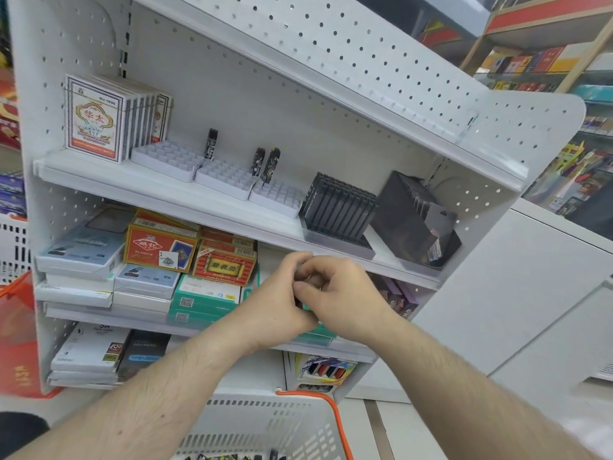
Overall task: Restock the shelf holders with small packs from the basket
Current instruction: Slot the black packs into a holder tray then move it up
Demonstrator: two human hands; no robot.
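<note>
My left hand point(282, 293) and my right hand point(338, 290) meet in front of the middle shelf edge, fingers curled together round small dark packs point(300, 305) that are mostly hidden. On the upper shelf stand three white gridded holders point(169, 159), point(225, 177), point(278, 197). One dark pack point(211, 143) stands in the first holder and two packs point(267, 162) stand at the second. The white basket point(265, 423) with an orange handle sits below my arms, with a few dark packs at its bottom edge.
White card boxes point(96, 117) fill the upper shelf's left end. A black tray of slim black items point(338, 207) and a dark display box point(414, 220) stand to the right. Lower shelves hold red, teal and white boxes. A red basket point(16, 327) sits at the left.
</note>
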